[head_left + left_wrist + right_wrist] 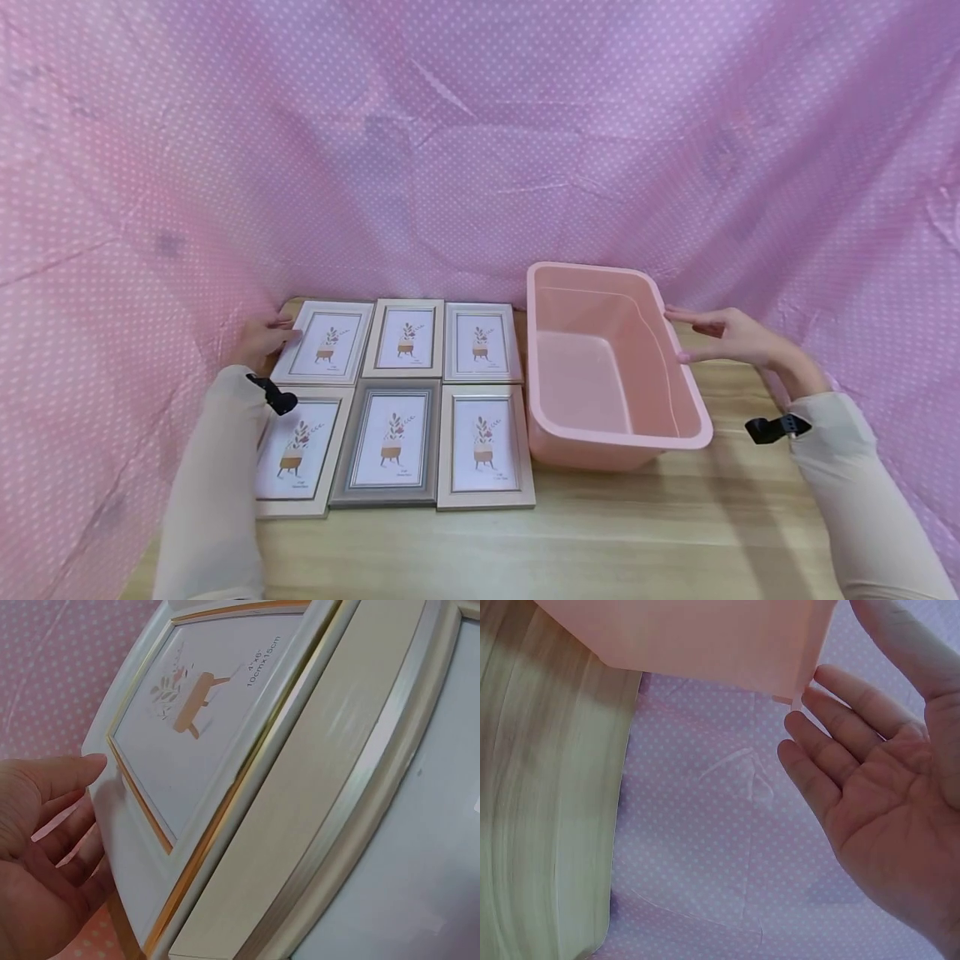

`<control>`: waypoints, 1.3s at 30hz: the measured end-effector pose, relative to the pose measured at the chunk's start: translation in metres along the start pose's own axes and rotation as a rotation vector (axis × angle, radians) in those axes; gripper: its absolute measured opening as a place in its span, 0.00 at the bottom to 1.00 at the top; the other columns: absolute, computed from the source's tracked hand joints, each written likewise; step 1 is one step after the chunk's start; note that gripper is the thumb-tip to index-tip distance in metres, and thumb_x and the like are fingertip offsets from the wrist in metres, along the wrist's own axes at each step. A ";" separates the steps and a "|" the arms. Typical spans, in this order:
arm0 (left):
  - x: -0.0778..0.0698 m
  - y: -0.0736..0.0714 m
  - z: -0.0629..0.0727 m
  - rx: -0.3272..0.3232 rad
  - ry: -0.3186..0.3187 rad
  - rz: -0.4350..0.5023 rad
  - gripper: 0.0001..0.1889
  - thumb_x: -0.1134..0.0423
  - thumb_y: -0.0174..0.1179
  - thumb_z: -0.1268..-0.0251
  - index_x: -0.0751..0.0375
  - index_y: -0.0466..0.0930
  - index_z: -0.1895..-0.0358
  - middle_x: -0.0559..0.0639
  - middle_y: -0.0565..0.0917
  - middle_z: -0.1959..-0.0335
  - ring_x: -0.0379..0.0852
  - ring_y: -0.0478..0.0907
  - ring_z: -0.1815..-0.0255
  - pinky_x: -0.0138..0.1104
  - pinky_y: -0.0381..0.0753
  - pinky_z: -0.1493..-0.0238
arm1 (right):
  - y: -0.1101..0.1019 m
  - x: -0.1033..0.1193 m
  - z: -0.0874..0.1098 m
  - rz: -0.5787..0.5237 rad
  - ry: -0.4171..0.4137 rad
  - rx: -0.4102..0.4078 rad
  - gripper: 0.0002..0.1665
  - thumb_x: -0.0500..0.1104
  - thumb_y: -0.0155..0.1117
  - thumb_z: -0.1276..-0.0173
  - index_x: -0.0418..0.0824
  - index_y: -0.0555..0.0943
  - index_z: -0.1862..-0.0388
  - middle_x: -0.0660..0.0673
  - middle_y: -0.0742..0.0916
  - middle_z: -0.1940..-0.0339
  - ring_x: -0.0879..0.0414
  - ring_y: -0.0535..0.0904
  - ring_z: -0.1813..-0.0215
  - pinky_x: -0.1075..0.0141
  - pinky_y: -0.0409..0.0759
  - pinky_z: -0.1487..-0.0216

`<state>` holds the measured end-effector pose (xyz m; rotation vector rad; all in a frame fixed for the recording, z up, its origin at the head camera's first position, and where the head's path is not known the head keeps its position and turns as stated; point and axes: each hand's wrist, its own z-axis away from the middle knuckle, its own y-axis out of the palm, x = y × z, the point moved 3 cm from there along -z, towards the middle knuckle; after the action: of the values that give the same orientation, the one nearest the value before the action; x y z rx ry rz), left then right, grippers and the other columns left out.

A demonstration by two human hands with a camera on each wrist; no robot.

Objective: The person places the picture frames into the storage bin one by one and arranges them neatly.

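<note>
At the left, my left hand (262,340) is at the outer edge of a white picture frame (330,343). In the left wrist view the thumb tip (96,766) touches that frame's edge, and the other fingers lie loosely bent along its side; whether they reach underneath is hidden. My right hand (738,337) is at the right rim of a pink plastic tub (637,439), fingers and thumb extended. In the right wrist view the fingertips (799,724) meet or nearly meet the tub's rim. The tub's inside shows only its bare floor and walls.
Several picture frames lie face up in two rows: a beige frame (372,337) and another white frame (452,342) behind, a grey frame (348,492) and a cream frame (486,498) in front. A wooden table (600,542) carries everything. A pink dotted cloth (465,150) surrounds it.
</note>
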<state>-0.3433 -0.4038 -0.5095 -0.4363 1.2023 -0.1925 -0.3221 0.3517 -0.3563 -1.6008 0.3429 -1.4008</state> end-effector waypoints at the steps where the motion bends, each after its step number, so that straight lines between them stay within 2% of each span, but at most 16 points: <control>1: 0.001 0.000 -0.002 -0.019 -0.004 -0.003 0.37 0.68 0.58 0.27 0.68 0.52 0.20 0.69 0.64 0.23 0.58 0.72 0.33 0.24 0.80 0.56 | 0.000 0.000 -0.001 -0.002 0.002 0.003 0.43 0.45 0.78 0.39 0.46 0.72 0.25 0.43 0.71 0.22 0.37 0.65 0.23 0.90 0.64 0.40; 2: 0.002 0.000 -0.003 -0.039 -0.011 -0.010 0.36 0.67 0.60 0.28 0.68 0.55 0.21 0.69 0.66 0.24 0.55 0.75 0.38 0.21 0.78 0.60 | 0.000 -0.001 -0.001 0.000 0.007 0.002 0.43 0.45 0.79 0.39 0.46 0.73 0.25 0.44 0.71 0.22 0.41 0.66 0.23 0.90 0.64 0.40; 5: 0.002 0.000 -0.006 -0.065 -0.018 -0.008 0.34 0.70 0.63 0.32 0.70 0.62 0.24 0.69 0.71 0.28 0.43 0.80 0.53 0.20 0.78 0.65 | 0.000 -0.002 -0.002 0.008 0.006 0.005 0.43 0.45 0.78 0.39 0.46 0.73 0.26 0.44 0.72 0.23 0.64 0.67 0.26 0.89 0.64 0.40; 7: 0.002 0.000 -0.006 -0.071 -0.018 -0.001 0.33 0.71 0.64 0.35 0.71 0.66 0.26 0.66 0.78 0.35 0.36 0.79 0.62 0.22 0.81 0.67 | 0.000 -0.002 -0.003 0.001 -0.004 0.010 0.42 0.45 0.78 0.38 0.45 0.73 0.26 0.42 0.72 0.23 0.75 0.66 0.30 0.89 0.64 0.40; 9: 0.002 0.001 -0.006 -0.064 -0.009 0.007 0.33 0.72 0.66 0.36 0.72 0.68 0.28 0.60 0.83 0.44 0.32 0.79 0.67 0.24 0.83 0.67 | 0.000 -0.003 -0.003 -0.014 -0.008 0.011 0.42 0.44 0.78 0.38 0.44 0.73 0.26 0.41 0.72 0.23 0.82 0.65 0.34 0.89 0.65 0.41; 12: 0.001 0.001 -0.002 -0.046 0.004 0.006 0.34 0.72 0.68 0.38 0.69 0.68 0.27 0.59 0.84 0.45 0.32 0.80 0.69 0.26 0.85 0.66 | 0.001 -0.004 -0.002 -0.041 0.009 0.002 0.42 0.43 0.78 0.39 0.45 0.73 0.26 0.43 0.72 0.23 0.84 0.65 0.36 0.89 0.65 0.41; 16: 0.001 0.003 0.001 -0.029 0.004 -0.003 0.36 0.71 0.69 0.38 0.65 0.68 0.26 0.70 0.76 0.33 0.33 0.81 0.67 0.26 0.86 0.65 | 0.002 -0.006 -0.003 -0.044 0.031 0.000 0.42 0.43 0.78 0.39 0.46 0.74 0.26 0.45 0.72 0.23 0.84 0.66 0.36 0.89 0.65 0.41; 19: 0.002 0.003 -0.001 -0.033 0.002 -0.005 0.36 0.71 0.69 0.38 0.65 0.67 0.25 0.72 0.74 0.31 0.34 0.80 0.67 0.25 0.86 0.65 | 0.001 -0.007 -0.003 -0.042 0.049 0.005 0.42 0.44 0.78 0.39 0.47 0.74 0.26 0.46 0.72 0.23 0.85 0.65 0.36 0.90 0.64 0.41; 21: 0.003 0.002 -0.002 -0.036 0.005 0.009 0.36 0.70 0.68 0.38 0.65 0.66 0.25 0.72 0.73 0.30 0.34 0.80 0.67 0.26 0.86 0.65 | 0.001 -0.007 -0.004 -0.038 0.057 0.006 0.42 0.45 0.78 0.39 0.48 0.74 0.26 0.47 0.71 0.23 0.81 0.66 0.34 0.89 0.63 0.41; 23: 0.004 0.002 -0.003 -0.038 0.001 0.027 0.37 0.70 0.67 0.37 0.64 0.66 0.25 0.71 0.73 0.30 0.33 0.80 0.68 0.27 0.87 0.65 | 0.000 -0.007 -0.005 -0.034 0.068 0.010 0.42 0.45 0.78 0.39 0.48 0.73 0.26 0.48 0.71 0.23 0.72 0.66 0.28 0.88 0.64 0.39; 26: 0.004 0.003 -0.004 -0.047 -0.012 0.064 0.37 0.70 0.67 0.37 0.63 0.65 0.24 0.70 0.71 0.29 0.31 0.81 0.69 0.28 0.88 0.63 | -0.001 -0.006 -0.005 -0.034 0.066 0.022 0.43 0.44 0.78 0.39 0.46 0.72 0.25 0.46 0.70 0.22 0.50 0.64 0.22 0.69 0.68 0.26; 28: 0.003 0.003 -0.004 -0.053 -0.027 0.078 0.37 0.71 0.68 0.38 0.63 0.65 0.24 0.69 0.71 0.29 0.30 0.81 0.69 0.28 0.88 0.63 | -0.001 -0.006 -0.004 -0.059 0.077 0.030 0.43 0.43 0.77 0.38 0.45 0.71 0.24 0.46 0.69 0.21 0.39 0.60 0.21 0.51 0.64 0.21; 30: 0.001 0.004 -0.004 -0.056 -0.048 0.087 0.38 0.71 0.68 0.38 0.62 0.65 0.24 0.68 0.71 0.28 0.30 0.81 0.70 0.28 0.88 0.63 | 0.000 -0.006 -0.004 -0.088 0.087 0.035 0.44 0.43 0.77 0.38 0.45 0.71 0.24 0.46 0.68 0.21 0.35 0.58 0.20 0.36 0.58 0.23; 31: 0.000 0.004 -0.003 -0.058 -0.054 0.087 0.38 0.71 0.68 0.38 0.62 0.65 0.24 0.68 0.71 0.28 0.30 0.81 0.70 0.28 0.87 0.63 | 0.000 -0.006 -0.004 -0.103 0.097 0.034 0.43 0.43 0.77 0.38 0.45 0.71 0.24 0.47 0.68 0.21 0.36 0.57 0.20 0.34 0.57 0.23; 36: -0.006 0.003 0.002 -0.027 -0.068 0.072 0.38 0.70 0.66 0.35 0.59 0.61 0.22 0.70 0.70 0.27 0.32 0.81 0.69 0.30 0.88 0.63 | 0.001 -0.004 -0.002 -0.139 0.120 0.042 0.43 0.43 0.77 0.38 0.45 0.71 0.25 0.46 0.66 0.20 0.35 0.55 0.19 0.31 0.54 0.23; 39: -0.012 0.000 0.005 0.061 -0.076 0.000 0.37 0.68 0.62 0.29 0.59 0.57 0.20 0.72 0.69 0.28 0.36 0.82 0.65 0.33 0.88 0.60 | 0.001 -0.003 -0.002 -0.134 0.111 0.046 0.43 0.43 0.77 0.38 0.44 0.71 0.24 0.44 0.66 0.20 0.35 0.56 0.19 0.32 0.54 0.23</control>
<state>-0.3425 -0.3985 -0.4975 -0.3873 1.1190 -0.2108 -0.3248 0.3525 -0.3595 -1.5354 0.2704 -1.5927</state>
